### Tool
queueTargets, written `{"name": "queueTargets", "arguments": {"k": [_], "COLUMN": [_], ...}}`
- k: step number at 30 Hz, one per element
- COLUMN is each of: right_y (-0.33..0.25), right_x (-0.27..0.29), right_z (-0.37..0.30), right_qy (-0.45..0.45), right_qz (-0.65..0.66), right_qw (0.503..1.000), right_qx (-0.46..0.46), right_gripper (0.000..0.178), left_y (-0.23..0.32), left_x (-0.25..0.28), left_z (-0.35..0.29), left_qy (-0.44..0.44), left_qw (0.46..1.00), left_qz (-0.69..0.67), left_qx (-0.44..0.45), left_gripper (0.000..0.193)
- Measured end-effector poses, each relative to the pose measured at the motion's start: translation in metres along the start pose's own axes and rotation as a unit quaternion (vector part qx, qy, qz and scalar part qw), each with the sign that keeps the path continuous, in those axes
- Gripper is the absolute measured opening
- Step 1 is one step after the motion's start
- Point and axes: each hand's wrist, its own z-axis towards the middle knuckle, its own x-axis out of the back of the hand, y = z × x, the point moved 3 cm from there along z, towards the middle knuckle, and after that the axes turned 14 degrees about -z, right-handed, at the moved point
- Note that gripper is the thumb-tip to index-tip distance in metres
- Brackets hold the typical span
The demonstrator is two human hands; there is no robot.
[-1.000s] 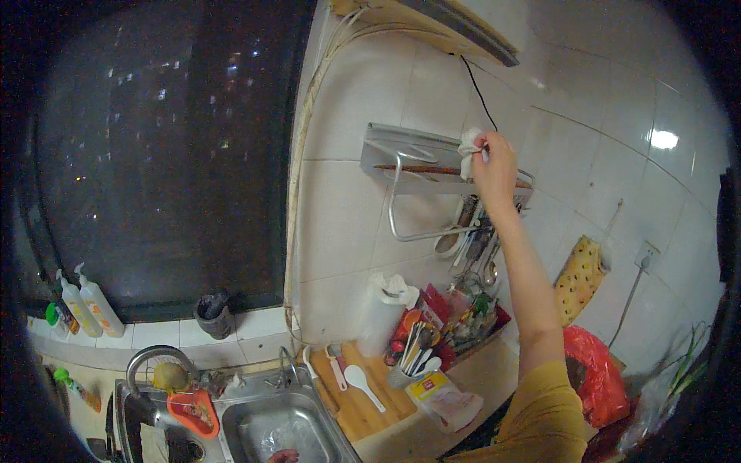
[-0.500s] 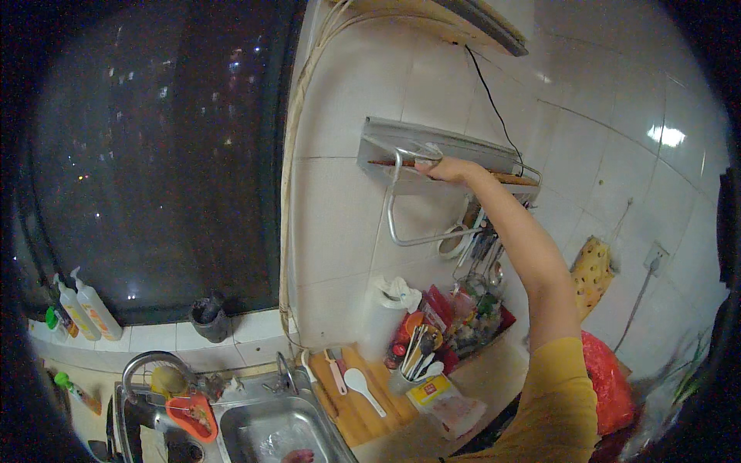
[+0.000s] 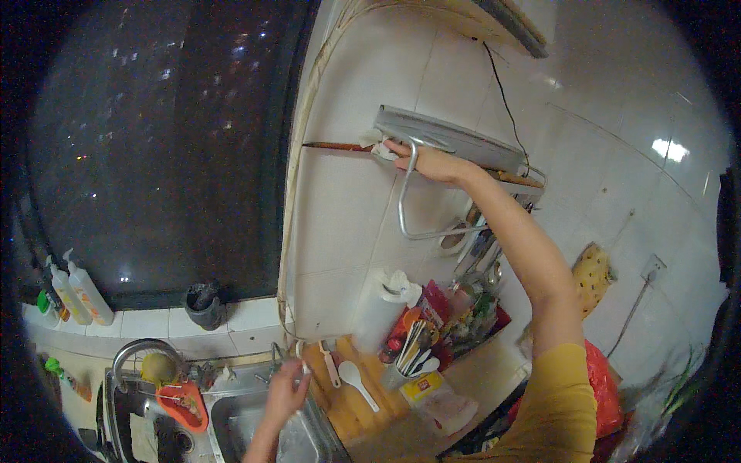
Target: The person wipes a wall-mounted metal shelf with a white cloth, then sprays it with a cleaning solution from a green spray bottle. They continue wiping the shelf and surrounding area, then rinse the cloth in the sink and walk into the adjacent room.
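Observation:
My right hand [image 3: 409, 158] is raised to the metal wall rack [image 3: 448, 130], its fingers closed around a long thin wooden rod [image 3: 336, 146] and a crumpled white cloth or tissue [image 3: 382, 150]. The rod's dark end sticks out left past the rack; another stretch of wood [image 3: 517, 178] shows farther right along the rack. Over the right sink basin [image 3: 305, 440], my left hand [image 3: 286, 388] is held up with its fingers loosely apart. It is close to the cutting board's left edge and a white handle there; I cannot make out any contact.
A wooden cutting board [image 3: 343, 409] bears a white rice spoon [image 3: 357, 384] and a pink-handled tool [image 3: 331, 366]. Behind it stand a paper towel roll [image 3: 378, 309] and a cup of utensils [image 3: 395, 376]. An orange strainer [image 3: 184, 405] sits between the basins. Bottles [image 3: 89, 297] line the windowsill.
My right hand has slid left along the rack, and more of the rod now sticks out left. My left hand has risen from low in the sink toward the tap and board.

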Motion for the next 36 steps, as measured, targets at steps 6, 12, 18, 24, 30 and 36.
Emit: {"name": "queueTargets", "arguments": {"k": [6, 12, 18, 24, 30, 36], "right_y": [-0.003, 0.006, 0.023, 0.023, 0.074, 0.065], "right_x": [-0.007, -0.007, -0.002, 0.012, 0.014, 0.012], "right_z": [0.002, 0.008, 0.013, -0.027, -0.014, -0.012], "right_qy": [0.038, 0.045, 0.047, 0.032, 0.019, 0.003], "right_qz": [0.017, 0.036, -0.095, -0.093, -0.125, -0.022], "right_qw": [0.998, 0.996, 0.992, 0.994, 0.987, 0.997], "right_qx": [0.048, 0.073, 0.072, 0.041, 0.102, 0.068], "right_gripper": [0.05, 0.046, 0.033, 0.043, 0.055, 0.052], "left_y": [0.158, 0.215, 0.226, 0.219, 0.241, 0.236], "left_x": [0.014, -0.001, -0.028, -0.025, -0.031, -0.015], "left_z": [0.166, 0.268, 0.32, 0.335, 0.321, 0.321], "left_qy": [0.151, 0.156, 0.122, 0.087, 0.054, 0.042], "left_qw": [0.919, 0.834, 0.857, 0.852, 0.853, 0.783], "left_qz": [0.17, 0.171, 0.137, 0.222, 0.32, 0.49], "left_qx": [-0.323, -0.501, -0.482, -0.466, -0.409, -0.381], "left_gripper": [0.043, 0.028, 0.014, 0.019, 0.022, 0.028]}}
